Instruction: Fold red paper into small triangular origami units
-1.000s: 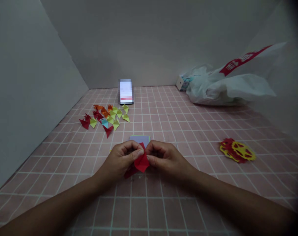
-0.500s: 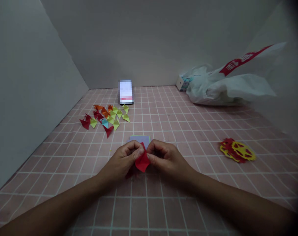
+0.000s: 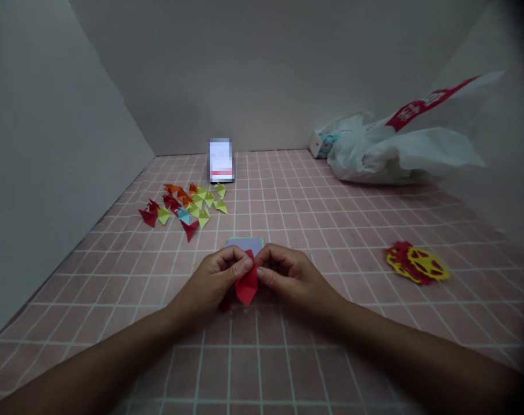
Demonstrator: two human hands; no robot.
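A partly folded piece of red origami paper (image 3: 247, 288) is held up in the middle, its lower end pointing down. My left hand (image 3: 221, 274) pinches it between thumb and bent fingers. From the other side, the curled fingers and thumb of my right hand (image 3: 285, 271) close at the paper's right edge; their exact contact is partly hidden. Behind my hands lies a stack of lilac paper squares (image 3: 247, 243) with a green edge showing. Something dark red, partly covered by my left hand, sits beneath it.
Several small folded paper birds (image 3: 184, 202) in red, orange, yellow and blue stand at the back left. A lit phone (image 3: 221, 161) leans behind them. Red and yellow paper cutouts (image 3: 417, 264) lie at right. A white plastic bag (image 3: 383, 155) and a small box (image 3: 321, 144) rest at the back right.
The red paper has turned and shifted slightly left, its lower end swinging left. My right thumb has come off the paper's face to its edge. My left hand has barely moved.
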